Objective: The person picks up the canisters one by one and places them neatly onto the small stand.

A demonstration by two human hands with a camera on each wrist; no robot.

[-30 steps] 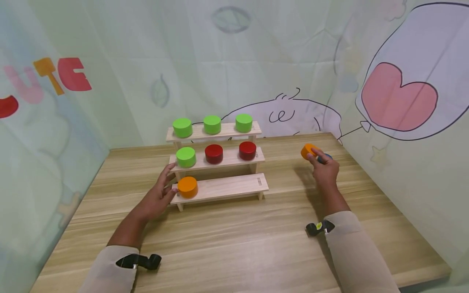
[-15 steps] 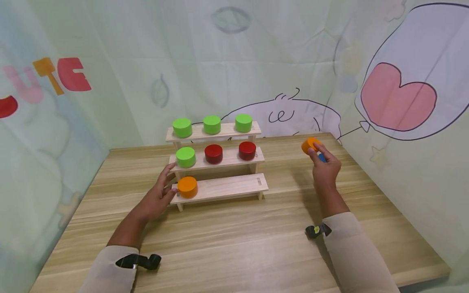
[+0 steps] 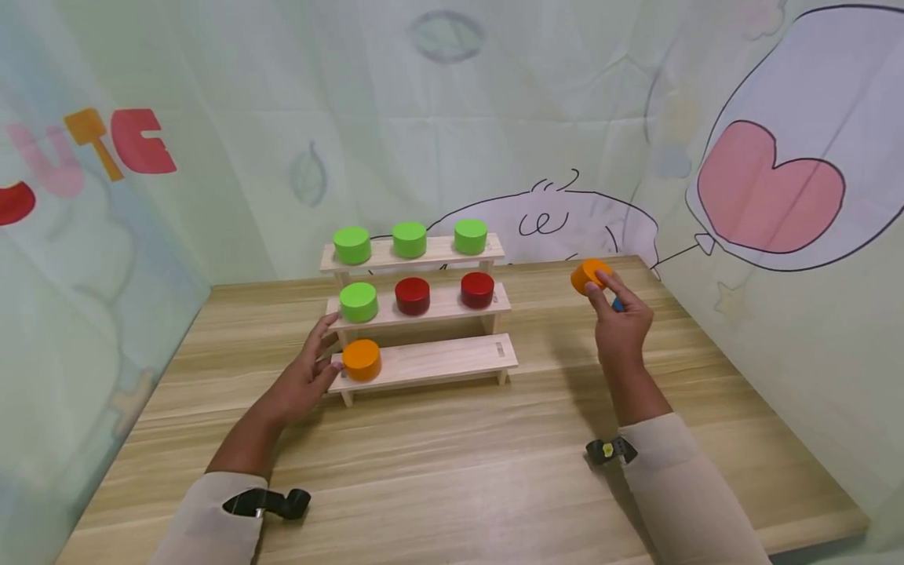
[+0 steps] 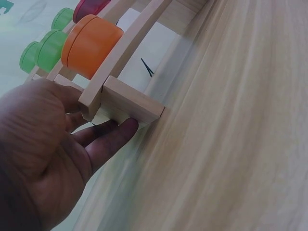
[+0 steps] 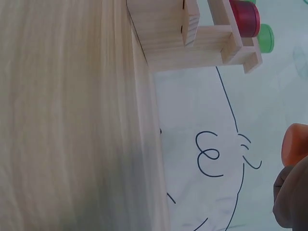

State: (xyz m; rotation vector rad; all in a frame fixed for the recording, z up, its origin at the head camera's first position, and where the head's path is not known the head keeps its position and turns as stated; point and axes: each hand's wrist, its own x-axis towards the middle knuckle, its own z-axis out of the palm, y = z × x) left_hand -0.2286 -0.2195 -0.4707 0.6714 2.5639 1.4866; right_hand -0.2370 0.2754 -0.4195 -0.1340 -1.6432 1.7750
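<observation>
A three-step wooden display rack (image 3: 438, 361) stands on the table. My left hand (image 3: 304, 380) grips its left end, with fingers and thumb bent around the lowest step's end panel (image 4: 132, 98) in the left wrist view. Beside that thumb, an orange round block (image 3: 362, 361) sits on the bottom step. My right hand (image 3: 621, 326) is raised right of the rack, pinching a second orange round block (image 3: 589, 276) between thumb and fingertips. A blue piece (image 3: 617, 304) shows partly behind the fingers of that hand, the rest of it hidden.
On the middle step are a green block (image 3: 359, 302) and two red blocks (image 3: 413, 296). Three green blocks (image 3: 410, 239) line the top step. A printed curtain (image 3: 445, 118) hangs behind and beside the wooden table (image 3: 452, 486).
My right hand has risen and shifted slightly left, its orange block tilting upward, and less of the blue piece shows. The left hand and the rack have stayed put.
</observation>
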